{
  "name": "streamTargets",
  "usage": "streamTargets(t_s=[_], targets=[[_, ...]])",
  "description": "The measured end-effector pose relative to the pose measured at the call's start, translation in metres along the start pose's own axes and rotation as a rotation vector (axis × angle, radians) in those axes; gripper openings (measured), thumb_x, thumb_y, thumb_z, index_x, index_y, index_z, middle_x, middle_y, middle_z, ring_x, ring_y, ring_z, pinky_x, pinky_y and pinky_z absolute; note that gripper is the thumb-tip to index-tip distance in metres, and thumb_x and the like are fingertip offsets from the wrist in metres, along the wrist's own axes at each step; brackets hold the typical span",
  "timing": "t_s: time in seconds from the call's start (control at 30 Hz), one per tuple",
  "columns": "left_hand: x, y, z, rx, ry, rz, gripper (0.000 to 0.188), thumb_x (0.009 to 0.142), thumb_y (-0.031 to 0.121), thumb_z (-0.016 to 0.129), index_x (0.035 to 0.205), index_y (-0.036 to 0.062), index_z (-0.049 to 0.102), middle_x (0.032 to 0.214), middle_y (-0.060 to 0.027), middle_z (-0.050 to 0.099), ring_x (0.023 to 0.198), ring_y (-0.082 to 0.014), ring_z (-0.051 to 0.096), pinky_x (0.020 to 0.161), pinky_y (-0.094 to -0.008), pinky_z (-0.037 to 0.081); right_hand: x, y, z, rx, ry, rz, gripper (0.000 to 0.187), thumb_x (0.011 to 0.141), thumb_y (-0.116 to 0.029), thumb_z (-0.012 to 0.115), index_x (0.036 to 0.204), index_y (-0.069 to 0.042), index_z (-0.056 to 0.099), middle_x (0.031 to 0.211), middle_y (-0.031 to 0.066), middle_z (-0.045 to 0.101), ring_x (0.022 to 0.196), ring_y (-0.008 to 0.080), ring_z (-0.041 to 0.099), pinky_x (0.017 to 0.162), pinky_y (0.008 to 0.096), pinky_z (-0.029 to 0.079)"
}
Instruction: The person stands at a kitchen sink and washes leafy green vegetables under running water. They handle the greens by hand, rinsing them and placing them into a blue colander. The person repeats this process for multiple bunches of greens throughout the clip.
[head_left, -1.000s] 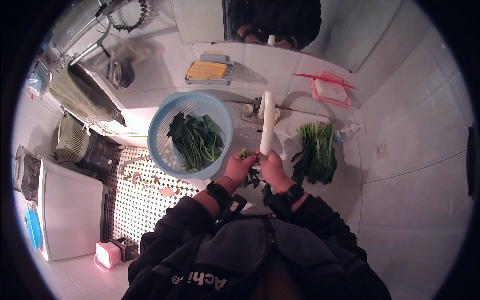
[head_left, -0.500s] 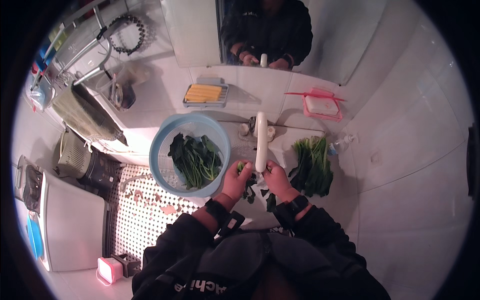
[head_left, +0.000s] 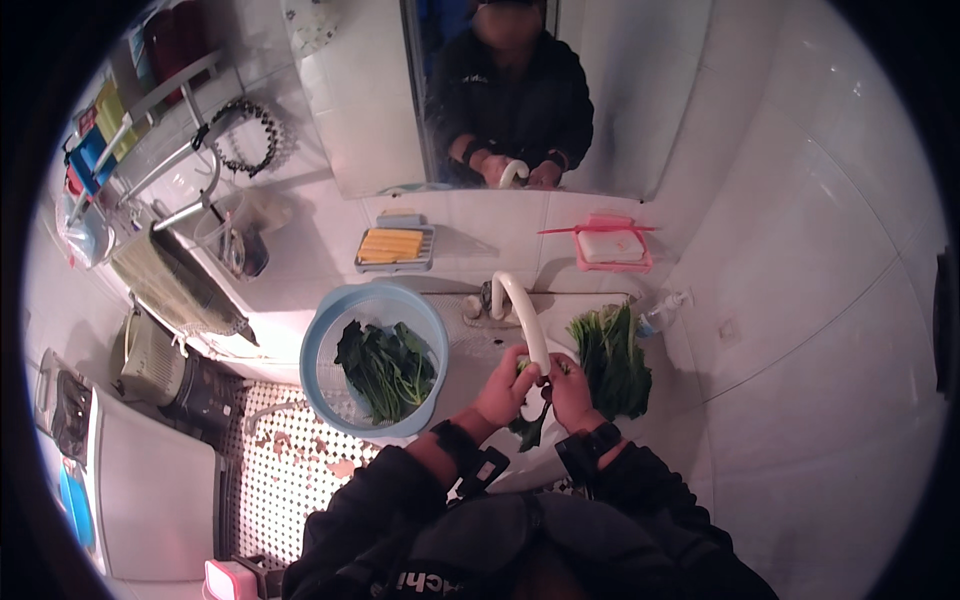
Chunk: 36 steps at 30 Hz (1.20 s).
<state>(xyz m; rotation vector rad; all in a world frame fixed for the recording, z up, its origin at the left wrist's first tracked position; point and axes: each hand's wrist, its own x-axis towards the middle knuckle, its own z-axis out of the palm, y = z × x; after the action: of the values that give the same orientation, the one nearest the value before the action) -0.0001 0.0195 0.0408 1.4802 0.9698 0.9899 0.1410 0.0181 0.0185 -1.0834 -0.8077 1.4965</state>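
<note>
Both hands are together below the curved white faucet [head_left: 528, 325], over the sink [head_left: 515, 408]. My left hand [head_left: 500, 393] is closed around green stems that show by its thumb. My right hand [head_left: 572, 395] is closed too, its fingertips meeting the left ones at the stems. A dark leafy green [head_left: 530, 430] hangs down between the hands. To the left stands a blue colander [head_left: 312, 385] with a heap of leafy greens [head_left: 385, 365] inside. A bunch of long-stemmed greens [head_left: 615, 365] lies on the counter to the right.
Behind the faucet are a grey soap rack [head_left: 425, 262] with yellow bars and a pink soap dish [head_left: 590, 262]. A clear pump bottle [head_left: 662, 315] stands beyond the right bunch. A mirror [head_left: 640, 110] hangs above. At left are a towel [head_left: 180, 285] and a white appliance [head_left: 150, 470].
My hands have come closer together and shifted slightly right, under the spout's end. The whole view has tilted up, showing more of the mirror.
</note>
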Motion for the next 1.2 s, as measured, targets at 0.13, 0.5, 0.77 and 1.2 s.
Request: streamTargets(t_s=[0.13,0.5,0.77,1.2], targets=[[-0.007,-0.025,-0.013,0.137,-0.045,-0.121,0.039,0.084,0.019,0.051,0.117,0.0012,0.039,0.093,-0.0118,0.055,0.083,-0.0186,0.054,0.075,-0.0297,0.043,-0.008,-0.003,-0.003,0.094,-0.135,0.086,0.016,0.083,-0.016,0.06,0.096,-0.007,0.057,0.071,-0.0027,0.052,0.058,0.0036,0.045,0.045,0.0176,0.032],[-0.011,-0.051,-0.017,0.239,-0.049,-0.255,0.025,0.082,0.017,0.059,0.097,-0.0009,0.052,0.078,-0.0057,0.061,0.07,-0.0102,0.057,0.062,-0.0246,0.046,-0.001,0.028,-0.006,-0.27,-0.165,-0.107,0.014,0.083,-0.01,0.059,0.091,0.001,0.055,0.075,0.0012,0.057,0.063,0.007,0.053,0.058,0.0211,0.044],[-0.013,-0.038,-0.024,0.333,-0.017,-0.281,0.024,0.082,0.019,0.059,0.097,-0.0001,0.057,0.073,-0.003,0.059,0.066,-0.0093,0.054,0.06,-0.025,0.045,0.0,0.034,-0.01,-0.592,-0.112,-0.224,0.02,0.081,-0.002,0.058,0.1,-0.001,0.056,0.081,0.0031,0.057,0.075,0.0089,0.054,0.068,0.0231,0.044],[-0.01,-0.038,-0.028,0.116,-0.082,-0.398,0.027,0.088,0.019,0.053,0.106,-0.0005,0.057,0.079,-0.0003,0.057,0.071,-0.0067,0.05,0.065,-0.0228,0.042,0.006,0.028,-0.017,-0.468,-0.075,-0.212,0.012,0.085,-0.013,0.055,0.083,-0.001,0.053,0.065,0.0045,0.049,0.058,0.013,0.048,0.054,0.0267,0.04]])
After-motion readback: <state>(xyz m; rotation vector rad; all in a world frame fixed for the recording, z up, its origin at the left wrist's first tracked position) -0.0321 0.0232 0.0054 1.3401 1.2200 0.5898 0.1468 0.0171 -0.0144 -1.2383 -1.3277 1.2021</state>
